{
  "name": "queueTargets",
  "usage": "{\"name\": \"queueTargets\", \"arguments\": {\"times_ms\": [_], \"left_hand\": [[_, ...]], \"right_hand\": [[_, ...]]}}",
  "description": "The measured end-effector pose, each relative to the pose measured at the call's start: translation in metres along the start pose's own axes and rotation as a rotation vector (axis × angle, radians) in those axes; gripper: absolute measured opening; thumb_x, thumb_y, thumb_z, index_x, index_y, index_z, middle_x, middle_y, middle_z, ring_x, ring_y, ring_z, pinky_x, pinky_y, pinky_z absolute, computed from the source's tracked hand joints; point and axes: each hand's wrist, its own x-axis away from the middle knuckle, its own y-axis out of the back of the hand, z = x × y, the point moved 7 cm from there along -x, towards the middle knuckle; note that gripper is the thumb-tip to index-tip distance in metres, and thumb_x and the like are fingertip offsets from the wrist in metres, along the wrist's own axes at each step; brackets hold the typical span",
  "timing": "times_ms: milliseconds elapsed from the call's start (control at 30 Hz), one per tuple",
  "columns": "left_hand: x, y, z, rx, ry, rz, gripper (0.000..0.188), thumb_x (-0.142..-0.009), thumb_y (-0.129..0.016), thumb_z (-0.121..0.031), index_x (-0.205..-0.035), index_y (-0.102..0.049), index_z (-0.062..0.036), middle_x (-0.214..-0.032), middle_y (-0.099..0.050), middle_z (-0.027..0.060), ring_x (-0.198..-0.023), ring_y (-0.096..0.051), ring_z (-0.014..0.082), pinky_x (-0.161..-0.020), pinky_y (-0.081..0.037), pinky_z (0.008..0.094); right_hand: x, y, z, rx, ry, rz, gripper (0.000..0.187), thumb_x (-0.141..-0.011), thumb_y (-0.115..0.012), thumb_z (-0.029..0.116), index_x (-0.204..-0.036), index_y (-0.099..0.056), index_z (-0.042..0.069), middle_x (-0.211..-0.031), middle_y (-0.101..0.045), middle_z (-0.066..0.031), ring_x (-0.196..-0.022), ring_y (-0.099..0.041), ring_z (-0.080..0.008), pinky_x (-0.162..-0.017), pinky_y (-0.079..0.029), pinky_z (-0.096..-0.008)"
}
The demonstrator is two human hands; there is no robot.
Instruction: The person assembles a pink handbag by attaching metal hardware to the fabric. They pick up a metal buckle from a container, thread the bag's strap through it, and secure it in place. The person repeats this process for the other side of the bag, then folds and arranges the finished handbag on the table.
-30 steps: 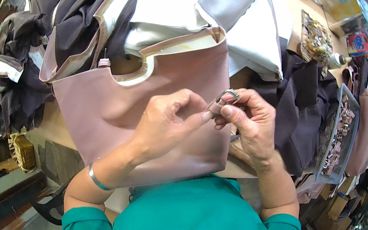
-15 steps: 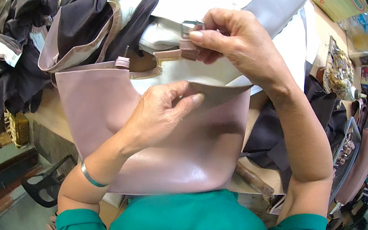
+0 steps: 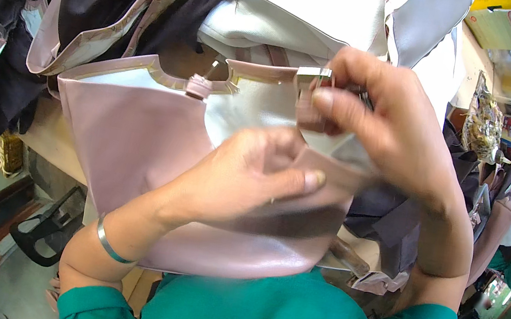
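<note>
A pink leather handbag (image 3: 125, 139) leans against my body, its top open and pale inside. My left hand (image 3: 243, 174) is closed on the near panel's top edge, thumb on the outside; hand and edge are blurred. At the far rim my right hand (image 3: 379, 116) is closed, thumb and fingers pinching a short pink strap with a silver buckle (image 3: 314, 73). Some of that strap hides behind the fingers. Left of it, a small pink leather tab (image 3: 199, 86) with a metal prong stands on the near rim, beside a curved cutout.
Dark lining and pink leather pieces (image 3: 102, 8) are heaped at the far left. White material (image 3: 301, 0) lies beyond the bag. At right are black fabric (image 3: 392, 228), a brown handle-like piece (image 3: 349, 258) and a bag of small parts (image 3: 482, 128). A black chair part (image 3: 47, 227) stands lower left.
Both hands have shifted right and a little lower in the picture, still gripping the bag. The far rim with the buckle is spread more into view. My left hand is now blurred.
</note>
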Motion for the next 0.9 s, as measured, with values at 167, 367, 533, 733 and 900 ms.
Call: {"name": "queueTargets", "arguments": {"times_ms": [167, 367, 533, 733, 900], "left_hand": [[0.003, 0.021, -0.010, -0.224, -0.194, -0.261, 0.014, -0.082, -0.059, -0.013, -0.077, -0.049, -0.0053, -0.069, -0.049, -0.0037, -0.059, -0.041, 0.0006, -0.052, -0.034, 0.0165], [0.008, 0.018, -0.008, -0.261, -0.190, -0.246, 0.016, -0.083, -0.058, -0.012, -0.074, -0.046, -0.0066, -0.066, -0.047, -0.0043, -0.054, -0.038, -0.0002, -0.047, -0.030, 0.0156], [0.008, -0.009, -0.004, 0.101, -0.099, 0.018, 0.015, -0.084, -0.057, -0.014, -0.075, -0.047, -0.0064, -0.064, -0.047, -0.0050, -0.053, -0.037, -0.0006, -0.044, -0.028, 0.0155], [-0.002, -0.025, 0.008, 0.027, -0.142, 0.139, 0.013, -0.084, -0.058, -0.013, -0.082, -0.048, -0.0052, -0.070, -0.048, -0.0050, -0.060, -0.041, 0.0004, -0.052, -0.033, 0.0156], [-0.007, 0.002, -0.004, -0.314, -0.292, -0.233, 0.014, -0.081, -0.060, -0.014, -0.082, -0.049, -0.0065, -0.071, -0.048, -0.0048, -0.060, -0.040, 0.0007, -0.052, -0.033, 0.0151]], "right_hand": [[-0.012, 0.000, -0.027, -0.455, -0.112, -0.015, 0.018, -0.086, -0.053, 0.014, -0.082, -0.055, -0.003, -0.074, -0.061, -0.0077, -0.065, -0.058, -0.0099, -0.057, -0.050, -0.0230], [-0.007, -0.006, -0.025, -0.437, -0.196, 0.036, 0.016, -0.088, -0.049, 0.015, -0.083, -0.046, 0.001, -0.070, -0.055, -0.0037, -0.062, -0.059, -0.0101, -0.055, -0.051, -0.0220], [0.016, 0.001, -0.002, -0.031, -0.129, 0.020, 0.013, -0.089, -0.044, 0.012, -0.084, -0.043, 0.001, -0.066, -0.051, -0.0048, -0.056, -0.055, -0.0123, -0.052, -0.047, -0.0231], [0.046, 0.003, -0.010, 0.430, -0.061, 0.094, 0.010, -0.081, -0.047, 0.005, -0.077, -0.041, -0.002, -0.062, -0.048, -0.0115, -0.051, -0.052, -0.0199, -0.048, -0.043, -0.0292], [0.035, 0.010, -0.036, -0.051, -0.180, -0.113, 0.010, -0.086, -0.048, 0.008, -0.084, -0.048, -0.002, -0.070, -0.056, -0.0062, -0.063, -0.056, -0.0113, -0.056, -0.048, -0.0236]]}}
